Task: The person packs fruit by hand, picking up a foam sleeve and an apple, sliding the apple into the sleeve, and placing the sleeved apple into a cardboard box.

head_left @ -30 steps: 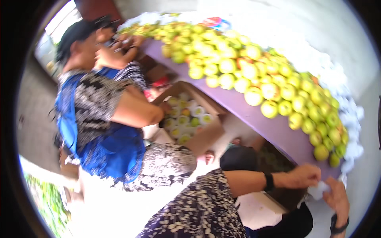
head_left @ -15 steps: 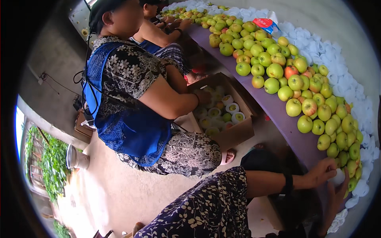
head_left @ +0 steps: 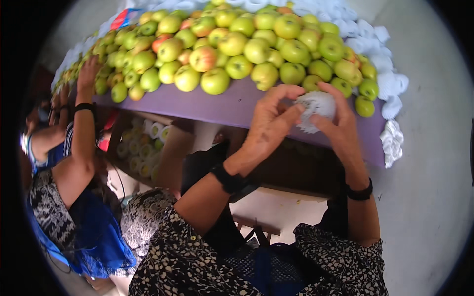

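A white foam fruit net [head_left: 318, 109] is held between both hands, above the near edge of the purple tabletop [head_left: 237, 102]. My left hand [head_left: 274, 121] pinches its left side with thumb and fingers. On the other side my right hand [head_left: 340, 126] curls around it, thumb pressed on the front. The net looks rounded; whether an apple fills it cannot be seen. Just behind my hands lies a long heap of green and yellow apples [head_left: 256, 49], a few blushed red.
White foam nets [head_left: 375, 54] are piled behind the apples. At left a co-worker's arm [head_left: 85, 133] reaches to the heap, beside a carton [head_left: 175, 153] of netted apples. Another carton [head_left: 306, 170] sits under the table before me. A grey wall [head_left: 424, 148] rises at right.
My view has swung right, from the co-worker and floor to the table before me. The co-worker's hand has moved from the carton to the apples. Both my hands still hold the white net.
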The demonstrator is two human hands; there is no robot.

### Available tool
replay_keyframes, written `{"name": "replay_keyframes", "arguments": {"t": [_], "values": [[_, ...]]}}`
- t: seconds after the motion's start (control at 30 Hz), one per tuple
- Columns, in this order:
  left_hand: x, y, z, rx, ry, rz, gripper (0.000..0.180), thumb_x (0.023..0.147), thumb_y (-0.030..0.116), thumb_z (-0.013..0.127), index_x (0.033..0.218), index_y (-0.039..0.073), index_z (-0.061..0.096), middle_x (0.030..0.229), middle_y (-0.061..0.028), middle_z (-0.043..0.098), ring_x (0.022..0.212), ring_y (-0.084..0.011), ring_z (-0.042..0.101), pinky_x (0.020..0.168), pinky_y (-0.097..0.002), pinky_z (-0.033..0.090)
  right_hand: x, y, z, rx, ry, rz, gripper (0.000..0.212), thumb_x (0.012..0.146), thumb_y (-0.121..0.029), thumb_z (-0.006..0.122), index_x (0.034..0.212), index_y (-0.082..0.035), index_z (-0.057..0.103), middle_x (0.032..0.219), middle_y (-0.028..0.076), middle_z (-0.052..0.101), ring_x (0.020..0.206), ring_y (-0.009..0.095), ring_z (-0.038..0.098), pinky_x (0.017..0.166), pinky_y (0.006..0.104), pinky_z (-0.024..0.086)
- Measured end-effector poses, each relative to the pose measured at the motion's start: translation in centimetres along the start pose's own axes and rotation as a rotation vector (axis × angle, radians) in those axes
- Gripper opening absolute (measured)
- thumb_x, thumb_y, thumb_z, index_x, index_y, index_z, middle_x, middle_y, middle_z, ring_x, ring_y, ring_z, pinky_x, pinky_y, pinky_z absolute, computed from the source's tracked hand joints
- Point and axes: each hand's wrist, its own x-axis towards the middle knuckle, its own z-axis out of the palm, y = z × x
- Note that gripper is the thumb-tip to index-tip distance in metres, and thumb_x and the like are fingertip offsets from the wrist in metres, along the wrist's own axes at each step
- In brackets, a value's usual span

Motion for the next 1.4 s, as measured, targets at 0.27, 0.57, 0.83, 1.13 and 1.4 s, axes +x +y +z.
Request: {"name": "replay_keyframes", "arguments": {"t": [0.27,0.57,0.83,1.13,1.4], "values": [[-0.3,-0.9,1.2,0.125,-0.068,0.046,0.023,0.083,0.01,0.068,0.105,0.003,0.066,0.092,-0.0017,0.055,0.065,-0.0064,0.049,0.059,-0.0209,0.043,-2.4,-0.7,-2.1,0.035,-0.128,0.051,0.066,0.071,-0.015,0.069,0.132,-0.009,0.044,0.119,0.01,0.053,0.108,0.021,0.052,0.093,0.0329,0.042],[0.3,-1.5,0.2,-0.136,-0.138,-0.128,0.016,0.094,0.017,0.055,0.102,0.006,0.064,0.099,-0.0009,0.066,0.09,-0.0073,0.06,0.081,-0.0256,0.047,-1.8,1.1,-2.9,0.123,-0.16,-0.016,0.06,0.072,-0.011,0.063,0.129,-0.006,0.046,0.119,0.01,0.053,0.106,0.022,0.053,0.092,0.0324,0.043],[0.6,-1.6,0.4,-0.402,-0.162,-0.059,0.022,0.095,0.023,0.053,0.106,0.005,0.061,0.107,-0.0041,0.064,0.095,-0.0137,0.062,0.087,-0.031,0.048,-0.9,1.7,-3.7,0.045,-0.077,-0.063,0.043,0.078,-0.016,0.063,0.117,-0.001,0.055,0.103,0.008,0.061,0.09,0.016,0.057,0.077,0.0295,0.049],[0.2,-1.2,1.7,-0.249,-0.153,-0.097,0.026,0.093,0.026,0.056,0.106,0.004,0.057,0.102,-0.0046,0.064,0.09,-0.0125,0.062,0.081,-0.03,0.051,-1.2,1.6,-3.7,0.108,-0.108,-0.04,0.027,0.087,-0.018,0.058,0.103,0.003,0.062,0.086,0.005,0.062,0.076,0.012,0.059,0.065,0.0264,0.05],[0.5,-2.8,1.5,-0.274,-0.075,-0.085,0.028,0.093,0.027,0.055,0.109,0.003,0.057,0.1,-0.005,0.064,0.088,-0.013,0.062,0.078,-0.0287,0.051,-1.5,1.7,-2.7,0.317,-0.001,0.027,0.025,0.091,-0.022,0.056,0.106,-0.003,0.06,0.098,0.004,0.062,0.09,0.012,0.059,0.073,0.0287,0.052]]}}
